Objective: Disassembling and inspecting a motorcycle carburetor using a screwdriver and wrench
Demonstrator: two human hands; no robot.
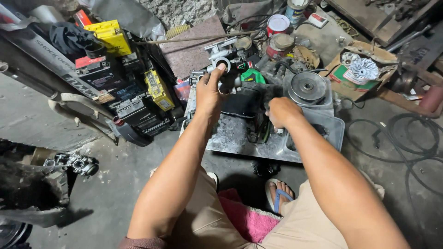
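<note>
Our left hand (210, 90) pinched a grey metal carburetor (229, 76), round-mouthed, above the grimy steel tray (240, 138). Our right hand (282, 112) was curled shut over black wires (258, 130) on that tray, near one ribbed metal pulley (307, 86).

One head cam, looking steeply down, close over hands, probably seated.

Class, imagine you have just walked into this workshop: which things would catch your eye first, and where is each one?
First, the two bare hands at the centre: the left hand grips a small grey metal engine part above a dirty grey tray, and the right hand is closed just beside it. Next, the bright yellow boxes on the heap of dark batteries at upper left. Then the round metal pulley to the right of the hands.
</note>
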